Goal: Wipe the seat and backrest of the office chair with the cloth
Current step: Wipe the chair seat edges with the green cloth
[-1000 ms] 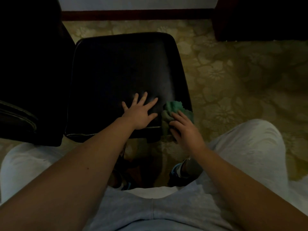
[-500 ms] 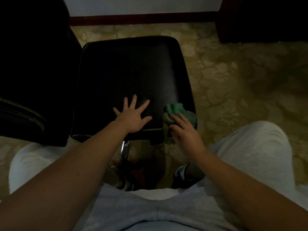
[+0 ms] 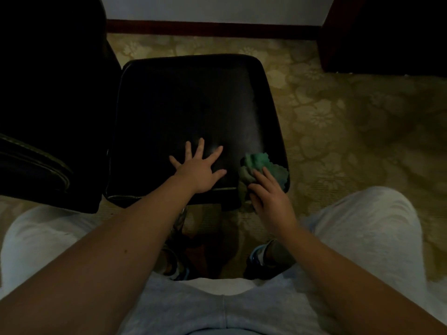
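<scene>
The office chair's black leather seat point(image 3: 188, 112) fills the middle of the view, seen from above. Its dark backrest point(image 3: 46, 97) stands at the left. My left hand point(image 3: 200, 168) lies flat on the near part of the seat with the fingers spread. A crumpled green cloth point(image 3: 260, 163) sits at the seat's near right corner. My right hand point(image 3: 268, 197) presses on the cloth's near side, fingers over it, at the seat's front edge.
Patterned beige carpet point(image 3: 338, 122) surrounds the chair. A dark piece of furniture point(image 3: 387, 32) stands at the back right, and a wall with a dark red skirting board point(image 3: 212, 27) runs behind. My knees in light trousers point(image 3: 362, 226) flank the chair's metal stem point(image 3: 181, 218).
My left hand has slid a little to the left across the seat. My right hand and the cloth stay at the near right corner.
</scene>
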The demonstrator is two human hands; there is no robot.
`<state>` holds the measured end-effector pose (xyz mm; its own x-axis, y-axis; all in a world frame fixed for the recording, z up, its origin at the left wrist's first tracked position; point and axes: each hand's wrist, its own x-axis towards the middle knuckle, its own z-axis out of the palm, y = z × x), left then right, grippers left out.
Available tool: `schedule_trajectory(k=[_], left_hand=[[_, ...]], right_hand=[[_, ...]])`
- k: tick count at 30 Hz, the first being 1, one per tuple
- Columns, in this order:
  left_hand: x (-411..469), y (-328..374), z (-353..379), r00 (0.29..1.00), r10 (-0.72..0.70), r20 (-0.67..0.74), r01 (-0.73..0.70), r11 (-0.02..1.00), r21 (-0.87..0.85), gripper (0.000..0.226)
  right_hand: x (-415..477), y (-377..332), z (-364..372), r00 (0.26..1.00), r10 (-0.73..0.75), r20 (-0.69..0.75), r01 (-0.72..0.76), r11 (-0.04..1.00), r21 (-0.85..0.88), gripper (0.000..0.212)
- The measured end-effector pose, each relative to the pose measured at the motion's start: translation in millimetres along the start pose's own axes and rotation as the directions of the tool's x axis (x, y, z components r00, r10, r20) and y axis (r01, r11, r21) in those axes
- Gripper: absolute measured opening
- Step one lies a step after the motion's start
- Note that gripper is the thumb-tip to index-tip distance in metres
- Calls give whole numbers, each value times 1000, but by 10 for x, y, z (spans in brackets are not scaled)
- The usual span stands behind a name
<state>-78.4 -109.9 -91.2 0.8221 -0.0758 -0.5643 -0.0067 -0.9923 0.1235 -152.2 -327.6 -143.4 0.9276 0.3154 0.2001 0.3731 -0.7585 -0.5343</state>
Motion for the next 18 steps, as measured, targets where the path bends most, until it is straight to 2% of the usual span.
schedule_trajectory(k=[3,7,10,13,18], left_hand=[[-6,-6,-3,1000,5,-5,-5,1000,-22,71],[-53,-51,-50,999,34,-28,-35,999,-24,69],[-127,-188,-14,999,13,-44,-11,999,43,65],[-194,-247,73,1000,7,-22,-6,1000,23,62],[-175,-197,71,1000,2,-15,-2,1000,-10,57]], right_hand=[[43,59,-22,1000,-5,-1,5,1000,11,20],[57,131,-80,987,157,-30,-155,986,61,25],[75,142,-76,979,201,-36,-198,977,74,27],[87,132,-39,988,154,-21,-153,986,63,25],[121,-20,39,1000,-12,23,12,1000,-17,20]])
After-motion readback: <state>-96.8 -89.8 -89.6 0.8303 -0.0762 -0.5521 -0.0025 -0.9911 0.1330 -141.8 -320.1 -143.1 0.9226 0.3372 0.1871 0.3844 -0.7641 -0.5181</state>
